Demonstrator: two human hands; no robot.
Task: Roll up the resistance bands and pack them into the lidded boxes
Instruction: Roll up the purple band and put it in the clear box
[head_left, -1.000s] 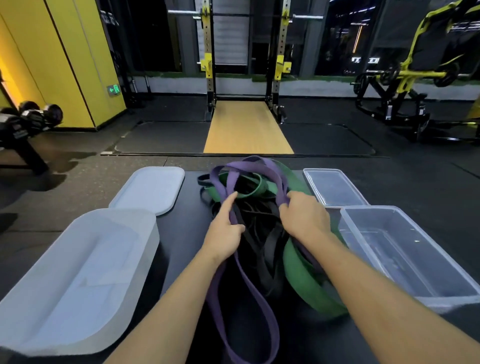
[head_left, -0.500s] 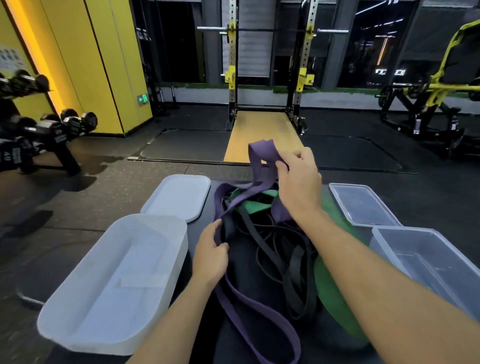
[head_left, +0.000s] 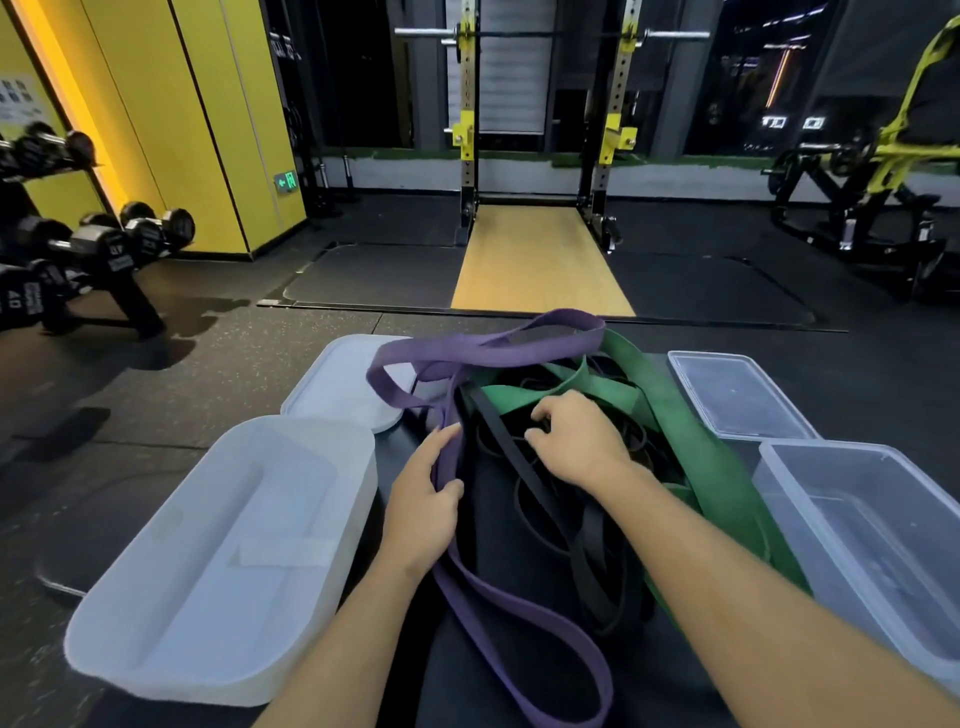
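Note:
A tangle of resistance bands lies on a black bench in front of me: a purple band (head_left: 483, 353), a wide green band (head_left: 691, 447) and several thin black bands (head_left: 540, 499). My left hand (head_left: 423, 499) grips the purple band between thumb and fingers. My right hand (head_left: 576, 441) rests on the pile with its fingers curled into the black bands. A frosted white box (head_left: 156, 613) stands open at the left, its lid (head_left: 322, 384) behind it. A clear box (head_left: 779, 478) sits at the right with its clear lid (head_left: 737, 395) beyond.
The bench stands on dark rubber gym flooring. A dumbbell rack (head_left: 78, 254) is at the far left, a squat rack (head_left: 540, 119) with a wooden platform straight ahead, and a yellow-and-black machine (head_left: 872, 182) at the far right.
My right hand let go of the lifted purple band and dropped onto the black bands. The purple loop now lies over the back of the pile and the white lid.

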